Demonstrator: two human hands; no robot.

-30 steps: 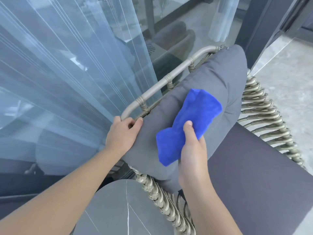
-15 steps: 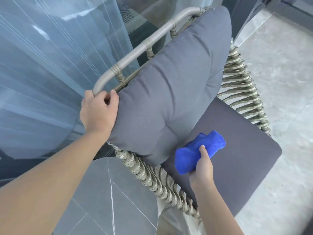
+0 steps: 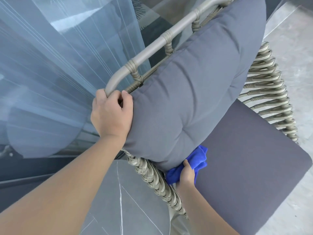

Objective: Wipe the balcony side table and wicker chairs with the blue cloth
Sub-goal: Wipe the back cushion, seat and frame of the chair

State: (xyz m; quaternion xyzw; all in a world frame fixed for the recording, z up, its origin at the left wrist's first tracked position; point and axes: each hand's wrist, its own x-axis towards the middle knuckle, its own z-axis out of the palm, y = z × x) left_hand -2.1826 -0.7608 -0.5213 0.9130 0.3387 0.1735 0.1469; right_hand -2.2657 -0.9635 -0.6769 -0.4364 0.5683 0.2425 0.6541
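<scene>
The left hand (image 3: 111, 114) is curled tight around the smooth, round metal bar (image 3: 152, 46) at the top of the wicker chair (image 3: 269, 92). The thumb sits on the near side of the bar, right against the edge of the back cushion (image 3: 194, 99). The bar is pale and bends like a hoop, with woven cord wrapped around it in little knots.

The back cushion is big, puffy and grey, with soft folds that meet at a dimple near its bottom. It leans up against the chair back.

The right hand (image 3: 186, 173) is low down, just under the near bottom corner of the cushion. Its fingers grip the blue cloth (image 3: 198, 160), which is fuzzy and bunched up into a lump. The cloth is pressed where the puffy cushion meets the flat seat cushion (image 3: 245, 167). The seat cushion is smooth, dark grey and has rounded corners.

The chair sides are made of thick, twisted, rope-like strands in tan and cream. They look bumpy.

On the near left is the side table (image 3: 128, 200). Its top is round, grey and stone-like, with thin white lines across it. Far left hangs a thin, see-through curtain (image 3: 59, 65) with many straight folds. On the right is a pale, shiny floor (image 3: 296, 48).
</scene>
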